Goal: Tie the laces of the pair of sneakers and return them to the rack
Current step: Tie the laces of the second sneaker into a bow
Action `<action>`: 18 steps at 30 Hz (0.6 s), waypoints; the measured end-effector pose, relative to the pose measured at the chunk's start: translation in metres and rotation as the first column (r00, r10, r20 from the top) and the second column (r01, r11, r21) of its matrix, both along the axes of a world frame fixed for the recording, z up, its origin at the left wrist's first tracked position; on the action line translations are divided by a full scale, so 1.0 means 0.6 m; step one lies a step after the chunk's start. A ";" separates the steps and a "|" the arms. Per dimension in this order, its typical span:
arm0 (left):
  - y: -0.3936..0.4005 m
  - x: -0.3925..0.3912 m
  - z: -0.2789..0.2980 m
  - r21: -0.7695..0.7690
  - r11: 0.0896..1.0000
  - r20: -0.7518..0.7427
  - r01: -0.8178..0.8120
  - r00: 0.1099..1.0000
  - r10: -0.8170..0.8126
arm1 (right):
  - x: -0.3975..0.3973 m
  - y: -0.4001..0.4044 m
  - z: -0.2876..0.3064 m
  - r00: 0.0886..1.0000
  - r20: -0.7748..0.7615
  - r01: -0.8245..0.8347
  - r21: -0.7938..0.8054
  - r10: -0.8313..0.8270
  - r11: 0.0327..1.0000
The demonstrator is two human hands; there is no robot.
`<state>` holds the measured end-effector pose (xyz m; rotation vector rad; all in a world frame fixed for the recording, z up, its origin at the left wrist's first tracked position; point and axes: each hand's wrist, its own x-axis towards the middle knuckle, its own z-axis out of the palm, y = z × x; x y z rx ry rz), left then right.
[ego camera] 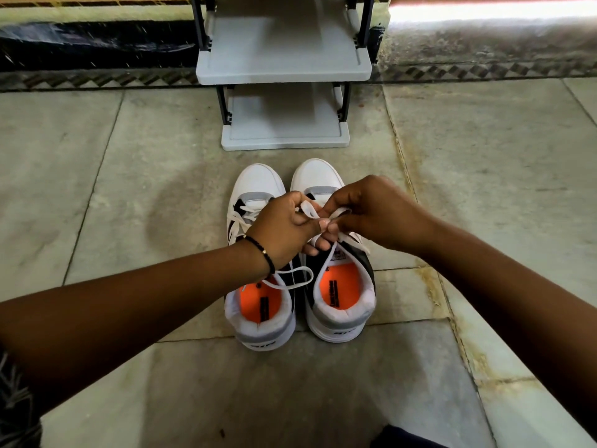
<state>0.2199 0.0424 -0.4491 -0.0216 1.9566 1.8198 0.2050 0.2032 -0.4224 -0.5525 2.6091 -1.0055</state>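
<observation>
Two white sneakers with grey and black panels and orange insoles stand side by side on the stone floor, toes toward the rack. Over the right sneaker [342, 305], my left hand [284, 227] and my right hand [371, 215] meet, each pinching a loop of its white lace [308, 210]. The left sneaker [258, 179] has loose white lace ends [290, 281] trailing across its opening. My hands hide the right sneaker's tongue and eyelets. The grey shoe rack [284, 67] stands just beyond the toes, both visible shelves bare.
A dark, patterned skirting runs along the wall behind the rack. Stone floor slabs with stained joints [429, 286] spread to both sides. A dark piece of my clothing [403, 438] shows at the bottom edge.
</observation>
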 end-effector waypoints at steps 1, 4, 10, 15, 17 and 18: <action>0.001 -0.001 0.000 0.011 1.000 -0.003 -0.014 1.000 0.014 | 0.002 -0.002 -0.001 0.996 -0.093 0.003 0.039 0.001 0.999; 0.001 -0.001 0.000 0.013 0.999 -0.034 -0.037 0.999 0.038 | 0.006 -0.002 -0.004 0.980 -0.199 0.004 0.056 0.007 0.998; 0.009 0.007 0.008 0.020 0.999 -0.110 -0.040 0.993 0.042 | 0.008 0.004 -0.009 0.974 -0.226 0.052 0.064 -0.037 0.997; 0.011 0.012 0.010 0.060 0.998 -0.097 -0.011 0.995 0.017 | 0.001 0.014 -0.005 0.990 -0.053 0.131 -0.001 -0.131 0.991; 0.011 0.014 0.007 0.051 0.999 -0.108 -0.011 0.994 0.016 | 0.003 0.016 -0.002 0.991 0.125 0.059 -0.060 -0.051 0.996; 0.011 0.015 0.005 0.048 0.999 -0.112 -0.012 0.994 0.017 | 0.006 0.014 -0.002 0.981 0.191 0.044 -0.094 -0.025 0.995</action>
